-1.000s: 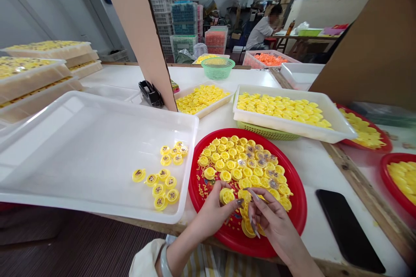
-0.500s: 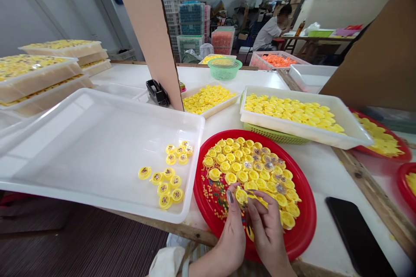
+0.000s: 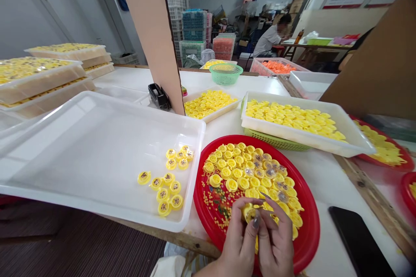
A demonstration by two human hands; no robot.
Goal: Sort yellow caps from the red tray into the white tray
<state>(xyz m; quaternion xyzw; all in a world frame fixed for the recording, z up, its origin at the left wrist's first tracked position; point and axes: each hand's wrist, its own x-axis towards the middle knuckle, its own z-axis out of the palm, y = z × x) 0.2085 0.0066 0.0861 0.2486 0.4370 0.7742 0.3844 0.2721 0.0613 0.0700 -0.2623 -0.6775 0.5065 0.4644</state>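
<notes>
Over the near part of a red round tray (image 3: 307,236), my left hand (image 3: 239,238) pinches a small yellow cup-shaped plastic piece (image 3: 249,213) between thumb and fingers. My right hand (image 3: 274,233) is closed against the same piece from the right, its thumb and fingertips beside my left thumb. The fingers partly cover the piece. Many similar yellow pieces (image 3: 242,182) lie in the red tray, some with clear discs over dark prints, along with scattered tiny yellow bits (image 3: 211,201). At left, a large white tray (image 3: 97,151) holds several yellow pieces with printed faces (image 3: 163,194).
A black phone (image 3: 357,238) lies right of the red tray. Behind stand a white tray of yellow pieces (image 3: 354,138), a green basket (image 3: 225,73) and a tape dispenser (image 3: 158,96) by an upright cardboard panel (image 3: 149,30). Stacked trays (image 3: 45,91) stand left. A person (image 3: 271,39) sits far back.
My hands have drawn closer together and turned, so the yellow piece is more covered by my fingers. The view has tilted slightly upward.
</notes>
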